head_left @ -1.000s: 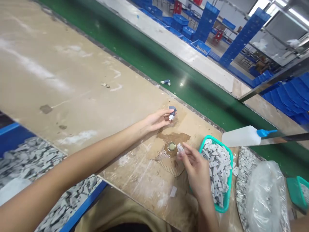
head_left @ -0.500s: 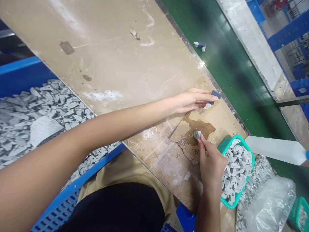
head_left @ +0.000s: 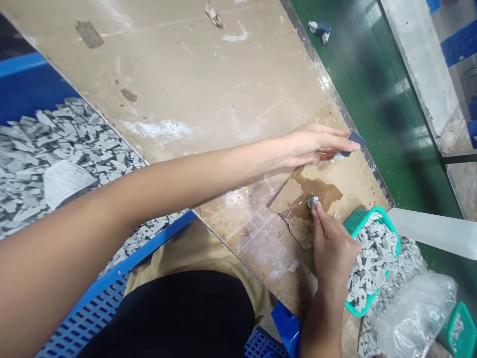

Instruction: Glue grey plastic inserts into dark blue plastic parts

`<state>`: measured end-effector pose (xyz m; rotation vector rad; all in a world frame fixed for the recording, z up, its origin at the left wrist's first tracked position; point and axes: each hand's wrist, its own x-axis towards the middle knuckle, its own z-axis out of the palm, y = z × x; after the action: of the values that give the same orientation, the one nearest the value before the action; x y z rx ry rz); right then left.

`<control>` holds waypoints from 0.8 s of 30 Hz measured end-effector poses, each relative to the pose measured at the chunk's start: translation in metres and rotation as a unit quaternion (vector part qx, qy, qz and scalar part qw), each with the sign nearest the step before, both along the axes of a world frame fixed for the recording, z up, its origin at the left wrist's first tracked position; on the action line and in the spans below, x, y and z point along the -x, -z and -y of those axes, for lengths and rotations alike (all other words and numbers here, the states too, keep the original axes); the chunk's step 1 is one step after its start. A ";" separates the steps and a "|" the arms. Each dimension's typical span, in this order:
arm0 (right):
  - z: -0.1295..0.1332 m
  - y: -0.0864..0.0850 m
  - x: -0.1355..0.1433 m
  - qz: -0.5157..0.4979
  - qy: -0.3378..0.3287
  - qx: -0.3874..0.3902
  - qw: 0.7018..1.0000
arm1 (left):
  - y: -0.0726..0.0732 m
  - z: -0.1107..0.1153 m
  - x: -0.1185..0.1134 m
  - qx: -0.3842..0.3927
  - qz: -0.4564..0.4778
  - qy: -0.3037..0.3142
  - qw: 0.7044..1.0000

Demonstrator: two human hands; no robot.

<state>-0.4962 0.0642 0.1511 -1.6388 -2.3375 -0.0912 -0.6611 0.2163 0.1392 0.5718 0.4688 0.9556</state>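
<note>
My left hand (head_left: 324, 144) reaches across the tabletop to its far edge, beside the green belt. Its thumb and fingers are closed on a small dark blue-grey piece (head_left: 356, 141) with a white part (head_left: 338, 157) below. Nearer my body, my right hand (head_left: 335, 243) pinches a small grey-white piece (head_left: 315, 200) between thumb and fingertips. That piece is right at a small dark round thing (head_left: 309, 202) on the worn brown patch (head_left: 328, 191) of the table; whether they touch, I cannot tell.
A teal basket (head_left: 374, 211) of grey-white pieces stands right of my right hand, near a white bottle (head_left: 436, 231) and a clear plastic bag (head_left: 417, 308). On the green belt (head_left: 357, 74) lies another blue-and-white piece (head_left: 319, 31). A blue crate (head_left: 156, 243) full of pieces is at left.
The view has shifted a little. My left hand, with the blue-grey piece, has moved slightly right towards the belt. My right hand keeps its pinch at the round thing.
</note>
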 end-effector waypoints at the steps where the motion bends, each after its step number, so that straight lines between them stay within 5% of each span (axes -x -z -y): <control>1: 0.000 0.000 0.000 0.003 0.001 0.003 1.000 | -0.001 0.000 0.000 -0.002 0.002 0.004 1.000; 9: 0.000 -0.001 -0.001 -0.004 0.003 0.015 1.000 | -0.002 0.002 0.001 -0.026 -0.026 0.007 0.999; 15: 0.002 -0.005 -0.002 -0.108 0.050 -0.041 0.992 | -0.003 0.003 0.001 -0.125 -0.130 0.014 0.984; 20: 0.005 -0.008 -0.003 -0.300 0.117 -0.085 0.943 | -0.003 0.011 -0.001 -0.163 -0.220 0.072 0.959; 24: 0.005 -0.010 -0.004 -0.354 0.122 -0.171 0.911 | 0.001 0.020 -0.009 -0.165 -0.199 0.134 0.957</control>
<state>-0.4922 0.0594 0.1610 -1.4535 -1.4763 0.0381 -0.6523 0.1961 0.1383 1.1149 0.5761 0.6587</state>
